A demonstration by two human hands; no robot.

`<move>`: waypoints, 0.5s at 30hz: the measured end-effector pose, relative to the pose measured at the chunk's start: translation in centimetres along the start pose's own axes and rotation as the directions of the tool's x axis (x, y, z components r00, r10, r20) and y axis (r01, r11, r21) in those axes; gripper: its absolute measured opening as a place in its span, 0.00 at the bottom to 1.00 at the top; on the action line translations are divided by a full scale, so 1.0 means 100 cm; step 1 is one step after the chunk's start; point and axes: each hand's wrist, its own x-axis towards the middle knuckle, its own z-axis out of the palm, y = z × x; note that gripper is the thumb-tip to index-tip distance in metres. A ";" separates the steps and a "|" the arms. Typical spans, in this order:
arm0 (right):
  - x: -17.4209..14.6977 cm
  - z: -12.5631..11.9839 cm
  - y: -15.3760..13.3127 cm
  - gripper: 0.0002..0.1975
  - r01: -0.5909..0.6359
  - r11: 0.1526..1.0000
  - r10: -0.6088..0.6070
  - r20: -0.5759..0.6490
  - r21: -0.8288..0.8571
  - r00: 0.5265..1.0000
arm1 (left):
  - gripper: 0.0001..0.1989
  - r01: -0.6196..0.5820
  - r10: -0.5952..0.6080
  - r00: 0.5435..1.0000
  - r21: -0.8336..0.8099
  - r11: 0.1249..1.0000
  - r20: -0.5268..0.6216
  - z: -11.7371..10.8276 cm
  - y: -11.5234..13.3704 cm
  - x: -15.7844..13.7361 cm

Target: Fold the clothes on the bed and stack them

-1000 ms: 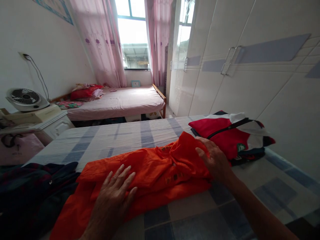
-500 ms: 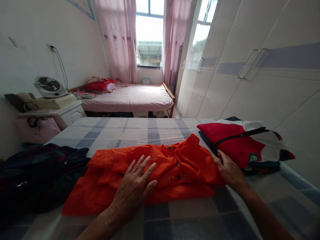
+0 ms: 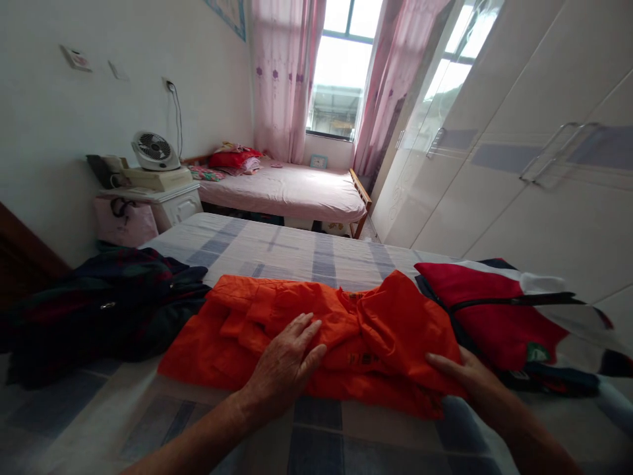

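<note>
An orange jacket with a collar and printed marks on its front lies folded on a checked bedsheet. Flat on its middle rests my left hand, fingers stretched out and slightly apart. At the jacket's right edge is my right hand; its thumb lies over the cloth and the other fingers are mostly hidden at the side and underneath. Close by on the right, a folded red, white and black top sits on dark folded clothing. Dark plaid clothing is heaped to the left.
The blue-and-white checked bed spreads under the clothes. Beyond it stand a smaller pink bed and a bedside cabinet with a fan. A white wardrobe lines the right side.
The view has swung left and tilted. My right hand has shifted on the jacket's right edge, its thumb now farther over the cloth, and that end has turned towards me. My left hand stays on top.
</note>
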 end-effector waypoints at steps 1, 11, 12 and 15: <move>0.000 0.001 -0.001 0.31 0.041 0.998 -0.043 -0.041 -0.044 0.998 | 0.25 0.016 -0.016 1.000 -0.051 0.999 0.006 -0.001 0.002 -0.001; -0.033 0.091 -0.089 0.20 0.469 0.648 -0.608 -0.037 -0.601 0.793 | 0.31 0.188 -0.165 0.982 -0.636 0.749 0.095 -0.015 0.003 0.002; -0.036 0.111 -0.100 0.19 0.515 0.588 -0.654 0.008 -0.624 0.757 | 0.31 0.194 -0.175 0.980 -0.689 0.699 0.098 -0.017 0.001 0.002; -0.033 0.177 -0.121 0.18 0.636 0.431 -0.749 0.138 -0.640 0.647 | 0.31 0.220 -0.212 0.968 -0.852 0.475 0.132 -0.027 -0.004 0.001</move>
